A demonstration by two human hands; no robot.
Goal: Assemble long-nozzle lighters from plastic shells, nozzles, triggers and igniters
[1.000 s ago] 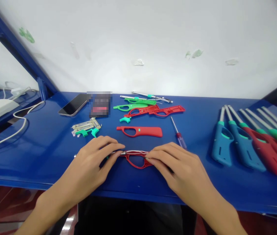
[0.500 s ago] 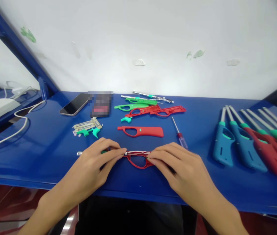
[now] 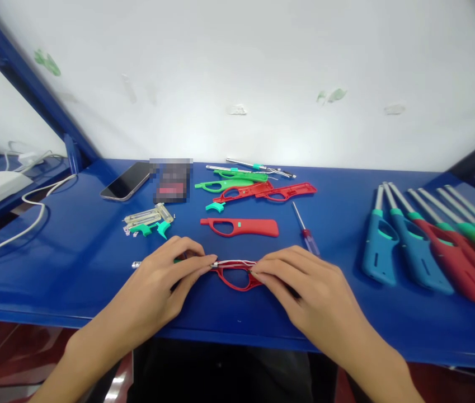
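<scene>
A red lighter shell half [image 3: 239, 289] lies on the blue table between my hands, its ring-shaped trigger guard facing me. My left hand [image 3: 165, 277] is closed, pinching a metal lighter tube [image 3: 136, 265] at the shell's left end; the tube's tip sticks out past the knuckles. White wires [image 3: 237, 262] run from the tube along the shell's upper edge towards my right hand [image 3: 306, 280]. The right fingertips are pinched together on the shell's right part, which they mostly cover. Just beyond lies another red shell half [image 3: 258, 227], outer side up.
Assembled lighters [image 3: 422, 246] stand in a row at right. A screwdriver [image 3: 309, 238] lies beyond my right hand. Farther back are red and green shells [image 3: 291, 191] and loose tubes [image 3: 241, 163]. Left are clear fuel tanks [image 3: 145, 216], teal triggers [image 3: 163, 229] and a phone [image 3: 128, 182].
</scene>
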